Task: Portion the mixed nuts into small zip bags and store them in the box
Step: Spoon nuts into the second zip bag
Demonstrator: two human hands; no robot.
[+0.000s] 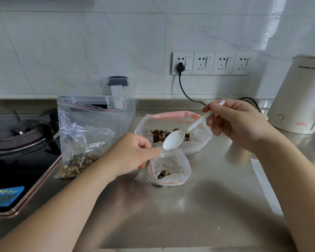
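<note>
A small zip bag [173, 170] with a red seal line stands open on the steel counter, a few nuts at its bottom. My left hand [133, 153] pinches its rim and holds it open. My right hand [236, 122] grips a white plastic spoon [178, 137], whose empty bowl hovers just above the small bag's mouth. Behind it lies the large open bag of mixed nuts [198, 139] with a pink edge. A filled zip bag [80, 140] of nuts leans against the clear storage box [124, 113] at the back left.
A gas stove [20, 137] fills the left side, its edge close to the filled bag. A white kettle [302, 99] stands at the right, its black cord [187, 95] running from wall sockets. Flat empty bags [267, 186] lie on the counter at the right.
</note>
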